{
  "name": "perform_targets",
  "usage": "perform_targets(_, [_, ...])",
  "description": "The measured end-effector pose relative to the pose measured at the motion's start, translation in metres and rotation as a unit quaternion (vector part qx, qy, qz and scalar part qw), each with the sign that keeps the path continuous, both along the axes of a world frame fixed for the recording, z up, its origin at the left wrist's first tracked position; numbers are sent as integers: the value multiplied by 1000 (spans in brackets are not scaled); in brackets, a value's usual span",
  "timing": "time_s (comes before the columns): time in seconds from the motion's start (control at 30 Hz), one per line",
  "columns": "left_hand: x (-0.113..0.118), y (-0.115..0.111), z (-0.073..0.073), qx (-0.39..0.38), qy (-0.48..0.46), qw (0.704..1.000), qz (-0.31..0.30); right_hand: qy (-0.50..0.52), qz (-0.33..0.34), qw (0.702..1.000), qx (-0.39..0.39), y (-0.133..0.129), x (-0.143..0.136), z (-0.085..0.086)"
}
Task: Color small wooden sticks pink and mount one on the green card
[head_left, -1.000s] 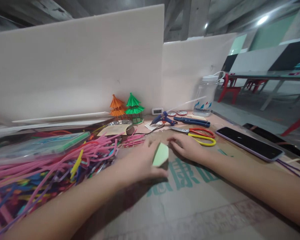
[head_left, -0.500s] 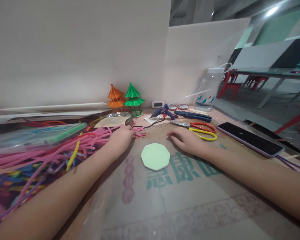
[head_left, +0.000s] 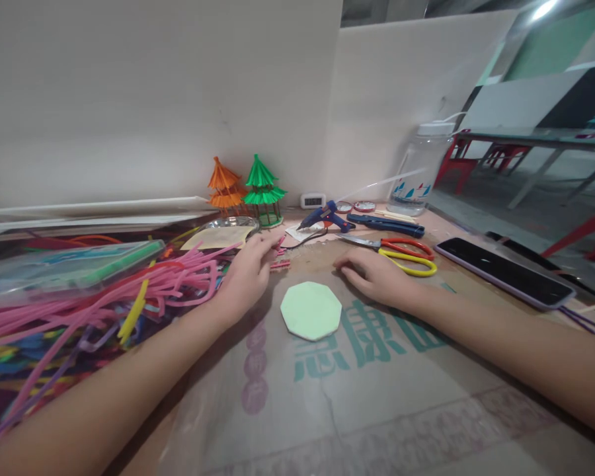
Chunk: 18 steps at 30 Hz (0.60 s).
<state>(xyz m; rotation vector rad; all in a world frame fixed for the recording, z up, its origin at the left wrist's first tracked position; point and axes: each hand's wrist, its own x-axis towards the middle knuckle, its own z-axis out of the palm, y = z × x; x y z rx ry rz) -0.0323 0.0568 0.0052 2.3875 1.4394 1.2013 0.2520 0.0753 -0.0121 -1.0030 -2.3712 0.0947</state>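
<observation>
My left hand [head_left: 248, 272] reaches over the left side of the mat, thumb and fingers closing at the tip of a short pink stick [head_left: 281, 240]. More short pink sticks [head_left: 280, 265] lie just beside its fingertips. My right hand [head_left: 374, 276] rests on the mat, loosely curled with a gap between thumb and fingers and nothing seen in it. Close by it are scissors [head_left: 407, 259] with red and yellow handles. Between the hands a pale green octagonal piece [head_left: 311, 311] lies flat.
Pink fuzzy strips [head_left: 178, 277] heap at left beside a clear plastic case [head_left: 79, 268]. Behind stand an orange pagoda model [head_left: 224, 185] and a green one [head_left: 264, 192]. A blue glue gun [head_left: 322, 215], dark blue pliers-like tool [head_left: 387, 225], bottle [head_left: 416, 172] and phone [head_left: 503, 272] line the back right.
My left hand has moved slightly right, and its fingers now reach up to the short pink stick. My right hand stays in place. The view has shifted a little.
</observation>
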Motion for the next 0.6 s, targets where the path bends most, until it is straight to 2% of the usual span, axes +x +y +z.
perform_targets(0.07, [9,-4,3,-89,-165,981,-39,0,1,1000,-3,0,0,0])
perform_targets(0.13, [14,-8,7,-200,-303,929,-71,-3,4,1000,-3,0,0,1])
perform_targets(0.2, [18,-14,15,-282,-384,872,-112,-7,6,1000,-1,-1,-1,2])
perform_targets(0.3, [21,-26,29,-343,-419,825,-165,-11,8,1000,4,-2,-1,2])
perform_targets(0.5, [29,-50,54,-358,-446,790,-220,-10,28,999,11,1,2,-3])
perform_targets(0.6, [29,-55,66,-372,-470,769,-221,-15,31,999,12,2,2,-3])
